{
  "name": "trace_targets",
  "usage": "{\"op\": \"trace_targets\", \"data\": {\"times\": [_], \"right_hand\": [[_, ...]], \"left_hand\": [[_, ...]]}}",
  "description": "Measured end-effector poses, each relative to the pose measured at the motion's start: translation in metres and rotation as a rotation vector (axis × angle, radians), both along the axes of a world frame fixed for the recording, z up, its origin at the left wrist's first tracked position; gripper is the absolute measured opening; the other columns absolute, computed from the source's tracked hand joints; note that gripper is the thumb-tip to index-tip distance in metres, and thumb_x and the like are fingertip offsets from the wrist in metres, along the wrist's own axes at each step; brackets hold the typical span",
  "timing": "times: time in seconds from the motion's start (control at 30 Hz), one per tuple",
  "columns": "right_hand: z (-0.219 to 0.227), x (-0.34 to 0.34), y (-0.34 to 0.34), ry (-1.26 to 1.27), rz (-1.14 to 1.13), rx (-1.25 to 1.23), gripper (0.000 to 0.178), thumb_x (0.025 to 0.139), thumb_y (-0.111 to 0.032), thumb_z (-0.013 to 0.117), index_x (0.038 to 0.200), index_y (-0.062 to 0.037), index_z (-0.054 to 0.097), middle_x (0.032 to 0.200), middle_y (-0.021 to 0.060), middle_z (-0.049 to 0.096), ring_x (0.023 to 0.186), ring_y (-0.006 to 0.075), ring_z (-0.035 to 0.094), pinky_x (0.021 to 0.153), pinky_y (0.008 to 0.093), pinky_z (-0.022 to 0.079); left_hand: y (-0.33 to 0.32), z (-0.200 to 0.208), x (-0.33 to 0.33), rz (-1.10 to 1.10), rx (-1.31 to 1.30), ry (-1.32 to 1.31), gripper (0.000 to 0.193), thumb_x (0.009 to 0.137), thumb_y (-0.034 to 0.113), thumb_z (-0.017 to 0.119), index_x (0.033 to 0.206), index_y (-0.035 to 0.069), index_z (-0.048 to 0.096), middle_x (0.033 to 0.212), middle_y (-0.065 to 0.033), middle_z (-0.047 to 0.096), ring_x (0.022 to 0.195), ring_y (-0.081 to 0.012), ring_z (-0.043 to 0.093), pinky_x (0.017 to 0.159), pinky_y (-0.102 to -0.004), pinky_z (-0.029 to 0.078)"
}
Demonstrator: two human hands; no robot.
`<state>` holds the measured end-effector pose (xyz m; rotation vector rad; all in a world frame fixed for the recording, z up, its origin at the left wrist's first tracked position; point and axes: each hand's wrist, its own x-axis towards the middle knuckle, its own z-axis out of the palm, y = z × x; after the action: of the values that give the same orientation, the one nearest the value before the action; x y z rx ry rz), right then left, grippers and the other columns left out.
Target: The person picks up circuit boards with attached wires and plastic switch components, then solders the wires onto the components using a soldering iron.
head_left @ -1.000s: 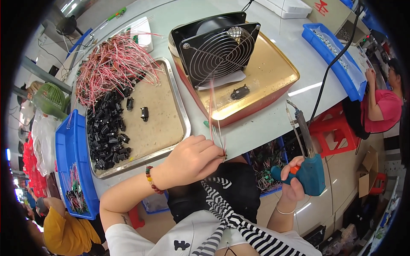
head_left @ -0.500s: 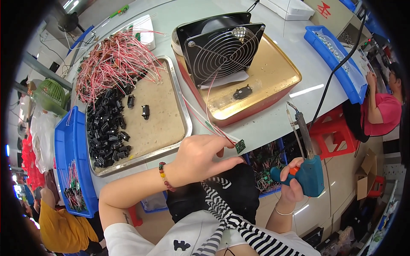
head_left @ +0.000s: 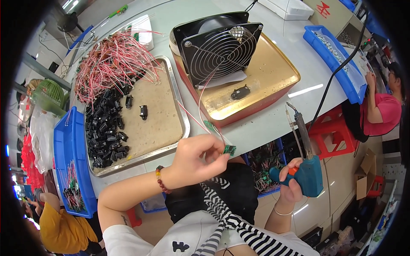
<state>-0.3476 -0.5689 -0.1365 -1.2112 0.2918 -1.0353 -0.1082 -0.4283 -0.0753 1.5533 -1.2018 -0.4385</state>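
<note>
My left hand is closed, thumb and fingers pinching a small green circuit board over the table's front edge. Red and white wires run up from the board toward the fan. My right hand grips a teal soldering gun by its handle, tip pointing up and away from the board. Beyond my left hand, a black plastic housing lies on an upturned gold tin. To the left, a metal tray bears many black housings and a heap of red-and-white wired boards.
A black fan with a wire guard stands on the tin. Blue bins sit at the left, with another blue tray far right. A black cable crosses the right side. A person in pink sits beyond a red stool.
My left hand has shifted slightly left with the board, its thumb and fingers drawn closer together, and the board has turned. My right hand with the soldering gun has barely moved.
</note>
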Motion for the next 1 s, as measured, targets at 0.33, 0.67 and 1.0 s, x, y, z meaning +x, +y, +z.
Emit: {"op": "trace_targets", "data": {"times": [0.33,0.67,1.0], "right_hand": [[-0.002,0.000,-0.002,-0.005,0.022,0.001,0.044,0.073,-0.010,0.059,0.112,0.0035,0.043,0.102,0.0167,0.047,0.062,0.0190,0.054,0.054,0.0261,0.042],[0.001,0.003,0.002,0.021,0.004,-0.013,0.045,0.073,-0.011,0.059,0.112,0.0028,0.044,0.102,0.0161,0.047,0.061,0.0183,0.053,0.054,0.0258,0.041],[0.001,0.002,0.002,0.014,0.006,-0.005,0.045,0.072,-0.012,0.060,0.112,0.0027,0.044,0.101,0.0157,0.047,0.060,0.0187,0.053,0.053,0.0255,0.041]], "left_hand": [[0.040,0.000,0.019,-0.071,-0.169,-0.475,0.016,0.062,0.003,0.069,0.072,0.004,0.057,0.063,-0.0029,0.054,0.049,-0.0161,0.053,0.044,-0.0267,0.042],[0.071,0.008,0.036,-0.033,-0.433,-0.332,0.019,0.066,0.001,0.066,0.079,0.004,0.053,0.082,-0.0101,0.049,0.063,-0.0182,0.053,0.052,-0.0275,0.047],[0.088,0.049,0.033,-0.118,-0.233,0.908,0.025,0.079,0.027,0.050,0.070,0.007,0.038,0.072,-0.0086,0.047,0.059,-0.0160,0.045,0.048,-0.0266,0.036]]}}
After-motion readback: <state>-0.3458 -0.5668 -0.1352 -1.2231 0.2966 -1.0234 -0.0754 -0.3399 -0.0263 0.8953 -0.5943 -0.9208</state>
